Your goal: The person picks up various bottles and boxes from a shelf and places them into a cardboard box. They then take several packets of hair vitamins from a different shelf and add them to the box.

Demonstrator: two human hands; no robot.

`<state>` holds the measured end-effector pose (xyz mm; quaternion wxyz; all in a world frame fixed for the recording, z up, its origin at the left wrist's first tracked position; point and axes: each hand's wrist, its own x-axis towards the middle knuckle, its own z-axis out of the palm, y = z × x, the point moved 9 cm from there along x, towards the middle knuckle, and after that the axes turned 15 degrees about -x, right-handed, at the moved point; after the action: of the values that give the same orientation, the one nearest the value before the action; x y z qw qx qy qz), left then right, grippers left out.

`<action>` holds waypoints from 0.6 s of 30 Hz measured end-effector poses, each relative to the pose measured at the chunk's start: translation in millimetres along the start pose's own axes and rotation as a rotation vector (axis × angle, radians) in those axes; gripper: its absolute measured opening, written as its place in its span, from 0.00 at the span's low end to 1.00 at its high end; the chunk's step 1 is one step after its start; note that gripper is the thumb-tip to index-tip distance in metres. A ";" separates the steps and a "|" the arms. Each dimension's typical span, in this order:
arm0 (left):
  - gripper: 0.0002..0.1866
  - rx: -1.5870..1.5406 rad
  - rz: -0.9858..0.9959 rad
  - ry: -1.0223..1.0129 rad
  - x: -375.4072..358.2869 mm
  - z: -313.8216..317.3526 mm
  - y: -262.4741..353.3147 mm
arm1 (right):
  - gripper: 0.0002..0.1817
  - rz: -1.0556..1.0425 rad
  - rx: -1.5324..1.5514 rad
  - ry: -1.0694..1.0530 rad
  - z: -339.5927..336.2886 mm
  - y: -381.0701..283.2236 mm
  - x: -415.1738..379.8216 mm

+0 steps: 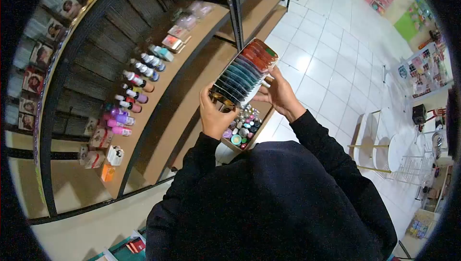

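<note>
A long stack of flat items (242,75), dark green at the middle and red-orange at the far end, is held between both hands. My left hand (215,113) grips its near left end, fingers and thumb bent round it. At its right side, my right hand (282,92) supports it with bent fingers, some hidden behind the stack. Below the hands stands an open cardboard box (265,122) holding several small jars and bottles (243,127).
On the left, a tiered shelf (180,66) carries a row of bottles (129,102) and boxes (114,155). A black metal post (234,11) rises just beyond the stack. White tiled floor (331,44) and round white display trays (384,148) lie to the right.
</note>
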<state>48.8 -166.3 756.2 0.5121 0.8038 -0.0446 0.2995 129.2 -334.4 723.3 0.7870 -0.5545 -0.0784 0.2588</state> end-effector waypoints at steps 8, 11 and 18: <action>0.45 -0.067 -0.045 0.037 -26.6 84.1 -40.1 | 0.29 0.157 -0.029 -0.007 -58.4 63.8 0.2; 0.44 -0.013 -0.120 0.015 -47.3 102.4 -68.1 | 0.27 0.209 -0.061 0.015 -72.7 78.0 2.2; 0.39 0.043 -0.175 -0.086 -90.1 151.0 -139.5 | 0.24 0.367 -0.291 0.268 -130.3 164.1 17.8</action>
<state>93.9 -250.0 552.9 0.5166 0.8274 0.0102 0.2200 145.3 -392.8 522.0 0.6423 -0.6960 0.0918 0.3075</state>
